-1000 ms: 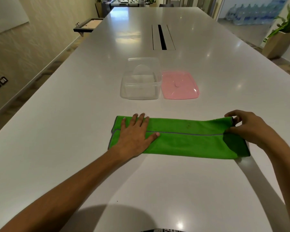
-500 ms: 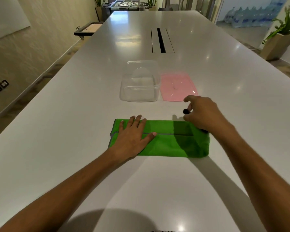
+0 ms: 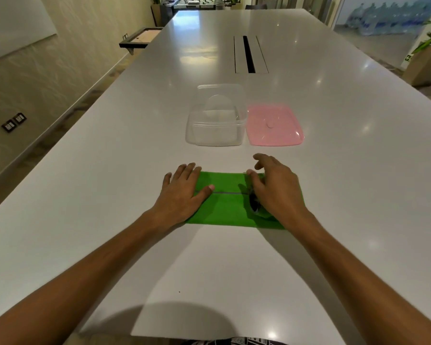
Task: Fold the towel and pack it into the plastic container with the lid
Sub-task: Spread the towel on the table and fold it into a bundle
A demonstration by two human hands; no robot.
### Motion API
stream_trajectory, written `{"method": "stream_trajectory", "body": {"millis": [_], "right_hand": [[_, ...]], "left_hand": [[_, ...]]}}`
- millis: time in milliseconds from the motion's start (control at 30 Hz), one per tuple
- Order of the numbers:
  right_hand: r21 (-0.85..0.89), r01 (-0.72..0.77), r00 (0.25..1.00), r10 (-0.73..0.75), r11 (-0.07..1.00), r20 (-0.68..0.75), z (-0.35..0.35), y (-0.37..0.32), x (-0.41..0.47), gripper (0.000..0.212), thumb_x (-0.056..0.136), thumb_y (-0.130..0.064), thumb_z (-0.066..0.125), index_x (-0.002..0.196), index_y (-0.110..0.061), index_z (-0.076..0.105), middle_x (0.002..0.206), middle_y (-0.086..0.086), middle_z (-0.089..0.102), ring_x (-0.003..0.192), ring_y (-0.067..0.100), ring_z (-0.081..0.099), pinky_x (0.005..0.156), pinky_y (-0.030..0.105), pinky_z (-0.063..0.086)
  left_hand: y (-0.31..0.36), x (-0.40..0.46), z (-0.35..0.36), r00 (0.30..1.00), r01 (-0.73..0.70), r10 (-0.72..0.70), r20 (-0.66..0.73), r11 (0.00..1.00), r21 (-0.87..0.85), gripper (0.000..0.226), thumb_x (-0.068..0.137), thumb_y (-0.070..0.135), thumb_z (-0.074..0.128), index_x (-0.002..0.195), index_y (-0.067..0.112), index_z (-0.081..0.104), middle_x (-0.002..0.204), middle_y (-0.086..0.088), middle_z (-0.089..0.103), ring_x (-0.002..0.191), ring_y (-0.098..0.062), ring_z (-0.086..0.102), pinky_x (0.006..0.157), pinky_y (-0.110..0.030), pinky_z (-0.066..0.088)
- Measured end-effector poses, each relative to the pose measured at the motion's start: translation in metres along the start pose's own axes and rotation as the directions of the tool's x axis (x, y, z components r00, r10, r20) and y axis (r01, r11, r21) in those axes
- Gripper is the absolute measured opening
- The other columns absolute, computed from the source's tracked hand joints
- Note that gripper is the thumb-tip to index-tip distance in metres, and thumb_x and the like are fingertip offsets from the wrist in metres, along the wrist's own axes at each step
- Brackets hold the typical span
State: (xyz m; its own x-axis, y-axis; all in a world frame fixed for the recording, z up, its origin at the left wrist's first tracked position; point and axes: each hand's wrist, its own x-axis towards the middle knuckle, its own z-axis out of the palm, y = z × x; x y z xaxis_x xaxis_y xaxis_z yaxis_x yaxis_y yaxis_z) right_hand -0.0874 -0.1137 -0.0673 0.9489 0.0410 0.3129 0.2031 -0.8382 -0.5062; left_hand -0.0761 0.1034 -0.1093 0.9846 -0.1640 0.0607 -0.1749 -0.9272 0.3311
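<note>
Green towel (image 3: 224,207) folded on white table (image 3: 110,195), long axis left-right. Left hand (image 3: 184,192) flat on left end, fingers spread. Right hand (image 3: 274,192) pressing right end, hiding it; grip unclear. Clear container (image 3: 217,120) empty beyond, pink lid (image 3: 274,125) just right.

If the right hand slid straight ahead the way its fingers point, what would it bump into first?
Probably the pink lid. The right hand points up the table toward it, with only bare table between, though depth is hard to judge.
</note>
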Motion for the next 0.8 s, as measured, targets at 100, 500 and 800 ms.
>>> {"method": "stream_trajectory", "body": {"millis": [100,500,800], "right_hand": [[-0.062,0.06,0.998,-0.06,0.996,0.004,-0.006,0.012,-0.005,0.033,0.096,-0.027,0.043,0.125,-0.019,0.058,0.118,0.002,0.067,0.103,0.026,0.061,0.082,0.034,0.044],[-0.405,0.222,0.921,-0.055,0.887,0.386,0.01,0.035,-0.028,0.081,0.079,-0.071,0.001,0.149,-0.033,0.016,0.159,-0.011,0.017,0.145,0.023,0.016,0.114,0.054,0.012],[-0.38,0.216,0.925,-0.064,0.899,0.375,0.014,0.038,-0.027,0.086,0.078,-0.073,0.001,0.151,-0.028,0.004,0.159,-0.008,0.015,0.146,0.022,0.012,0.116,0.053,0.008]], "left_hand": [[-0.01,-0.001,-0.001,0.997,0.072,-0.071,-0.029,0.996,0.044,0.08,0.086,0.064,0.023,0.147,0.012,0.027,0.157,-0.007,0.024,0.145,-0.022,0.016,0.117,-0.051,0.013],[-0.018,-0.008,-0.004,0.979,0.15,-0.137,-0.152,0.986,0.076,0.078,0.084,0.064,0.034,0.134,0.006,0.043,0.144,-0.013,0.042,0.136,-0.031,0.033,0.108,-0.048,0.03],[0.0,-0.009,-0.017,0.97,0.058,-0.054,-0.236,0.998,0.012,0.036,0.091,0.034,0.055,0.122,0.017,0.05,0.113,-0.007,0.064,0.097,-0.029,0.06,0.074,-0.037,0.045]]}}
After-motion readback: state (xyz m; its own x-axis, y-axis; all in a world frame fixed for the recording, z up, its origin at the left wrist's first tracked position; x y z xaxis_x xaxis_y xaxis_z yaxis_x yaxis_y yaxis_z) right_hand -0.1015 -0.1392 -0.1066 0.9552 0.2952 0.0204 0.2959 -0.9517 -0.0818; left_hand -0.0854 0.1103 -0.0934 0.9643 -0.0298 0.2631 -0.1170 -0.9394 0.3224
